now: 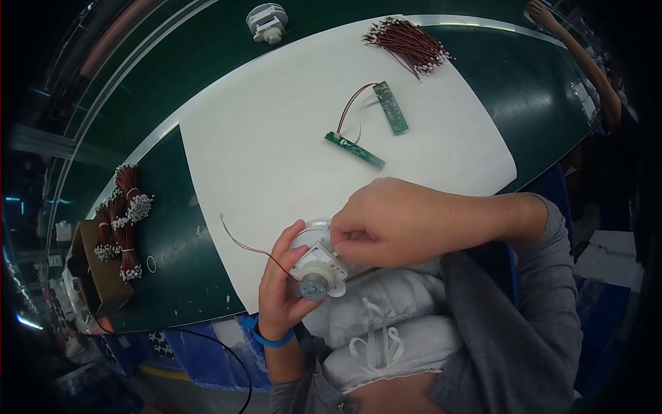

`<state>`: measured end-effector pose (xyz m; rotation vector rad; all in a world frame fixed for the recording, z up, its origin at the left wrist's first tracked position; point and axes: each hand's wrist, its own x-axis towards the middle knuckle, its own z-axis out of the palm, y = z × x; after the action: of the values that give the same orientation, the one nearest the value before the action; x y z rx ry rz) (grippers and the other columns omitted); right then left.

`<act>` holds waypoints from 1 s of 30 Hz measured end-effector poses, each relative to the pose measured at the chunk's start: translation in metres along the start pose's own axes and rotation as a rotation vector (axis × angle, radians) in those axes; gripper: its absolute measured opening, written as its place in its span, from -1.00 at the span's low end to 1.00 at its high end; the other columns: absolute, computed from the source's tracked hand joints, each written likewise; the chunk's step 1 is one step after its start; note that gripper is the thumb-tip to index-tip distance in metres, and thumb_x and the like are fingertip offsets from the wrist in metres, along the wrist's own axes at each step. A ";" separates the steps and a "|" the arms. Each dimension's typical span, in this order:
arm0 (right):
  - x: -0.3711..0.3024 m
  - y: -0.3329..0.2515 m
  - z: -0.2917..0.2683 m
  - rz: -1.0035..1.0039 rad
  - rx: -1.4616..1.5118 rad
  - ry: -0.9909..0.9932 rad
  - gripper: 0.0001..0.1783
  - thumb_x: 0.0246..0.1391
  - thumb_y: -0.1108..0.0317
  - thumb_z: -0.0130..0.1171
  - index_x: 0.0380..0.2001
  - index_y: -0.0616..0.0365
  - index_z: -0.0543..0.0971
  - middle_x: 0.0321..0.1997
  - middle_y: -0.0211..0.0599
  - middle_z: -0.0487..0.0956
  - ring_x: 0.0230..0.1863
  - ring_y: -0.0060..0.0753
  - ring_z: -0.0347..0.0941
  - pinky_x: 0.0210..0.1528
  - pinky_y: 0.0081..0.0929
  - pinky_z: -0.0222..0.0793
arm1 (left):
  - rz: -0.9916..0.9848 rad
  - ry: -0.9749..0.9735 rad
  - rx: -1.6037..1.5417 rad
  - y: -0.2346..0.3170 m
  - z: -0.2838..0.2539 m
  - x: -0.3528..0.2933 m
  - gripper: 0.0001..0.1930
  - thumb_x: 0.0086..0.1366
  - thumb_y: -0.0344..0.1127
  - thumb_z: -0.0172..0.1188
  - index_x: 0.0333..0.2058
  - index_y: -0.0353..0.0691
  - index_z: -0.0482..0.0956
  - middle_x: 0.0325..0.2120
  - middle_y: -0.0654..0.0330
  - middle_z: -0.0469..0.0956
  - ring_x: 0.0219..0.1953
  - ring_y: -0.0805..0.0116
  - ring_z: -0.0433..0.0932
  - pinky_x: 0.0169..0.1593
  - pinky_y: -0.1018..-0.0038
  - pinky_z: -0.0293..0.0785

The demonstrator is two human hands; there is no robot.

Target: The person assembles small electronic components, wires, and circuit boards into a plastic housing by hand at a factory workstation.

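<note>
Motor assembly [321, 262] of white plastic sits in your left hand [278, 293], by the near edge of the white sheet [269, 165] and in front of your lap. Your left fingers and thumb grasp it from the side, and its silver-grey motor can [314, 287] faces toward you. Thin red-and-white lead [249, 249] runs from the assembly, past your left fingers and out over the sheet, ending in a small pale tip. Your right hand [379, 219] reaches across to the other side of the assembly, with its fingers curled in; the fingertips are hidden, so you cannot tell from this view whether they pinch anything. A blue wristband [274, 337] circles your left wrist.

Beyond your hands, two narrow green circuit boards [392, 109] lie on the sheet at an angle to each other, joined by a red-and-black cable and a pale one. A loose pile of dark red wires [408, 45] with white ends lies at the sheet's far edge. Past that edge, on the green surface, stands a second motor assembly [267, 23]. To your left, tied wire bundles [126, 207] rest beside and partly over an open cardboard box [114, 295], near a pale ring [152, 264]. A co-worker's hand [543, 15] shows at the far right.
</note>
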<state>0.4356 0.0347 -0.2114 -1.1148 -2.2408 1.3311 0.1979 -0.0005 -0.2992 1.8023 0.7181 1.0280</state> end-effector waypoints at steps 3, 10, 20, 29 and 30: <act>0.001 0.000 -0.002 -0.007 -0.032 -0.021 -0.80 -0.01 0.31 0.07 -0.52 0.24 0.53 -0.61 -0.13 0.50 -0.52 -0.12 0.45 -0.41 -0.30 0.32 | -0.055 -0.028 -0.008 0.002 -0.001 0.000 -0.32 -0.12 -0.33 0.41 0.04 -0.30 0.36 0.14 -0.30 0.25 0.16 -0.14 0.33 0.15 0.16 0.29; -0.005 0.002 0.000 -0.073 -0.020 0.043 -0.89 -0.04 0.35 0.14 -0.49 0.14 0.56 -0.54 -0.28 0.52 -0.43 -0.19 0.44 -0.37 -0.35 0.33 | -0.006 -0.013 -0.029 0.002 -0.003 0.000 -0.32 -0.12 -0.33 0.43 0.03 -0.31 0.36 0.14 -0.32 0.25 0.16 -0.15 0.32 0.15 0.16 0.29; -0.008 -0.001 0.010 -0.346 -0.282 0.277 -0.90 -0.16 0.32 0.22 -0.58 0.09 0.60 -0.54 -0.40 0.53 -0.35 -0.33 0.41 -0.28 -0.42 0.36 | 0.059 -0.015 -0.061 0.003 -0.007 0.000 -0.32 -0.08 -0.27 0.43 0.04 -0.31 0.36 0.12 -0.36 0.24 0.16 -0.18 0.32 0.14 0.15 0.29; -0.005 0.002 0.011 -0.510 -0.358 0.368 -0.83 -0.31 0.45 0.34 -0.52 0.08 0.59 -0.54 -0.45 0.45 -0.47 -0.37 0.34 -0.48 -0.47 0.27 | 0.056 -0.008 -0.130 -0.003 -0.007 -0.002 -0.29 -0.03 -0.17 0.44 0.07 -0.29 0.32 0.14 -0.37 0.20 0.18 -0.18 0.29 0.13 0.16 0.30; -0.005 0.002 0.011 -0.510 -0.357 0.369 -0.83 -0.31 0.45 0.34 -0.52 0.08 0.59 -0.54 -0.45 0.45 -0.47 -0.37 0.34 -0.48 -0.47 0.27 | 0.057 -0.008 -0.145 -0.003 -0.007 -0.002 -0.27 -0.03 -0.15 0.44 0.08 -0.28 0.31 0.15 -0.37 0.19 0.18 -0.17 0.29 0.13 0.16 0.30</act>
<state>0.4337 0.0247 -0.2185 -0.7288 -2.3023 0.4951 0.1908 0.0019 -0.3014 1.7089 0.5751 1.0822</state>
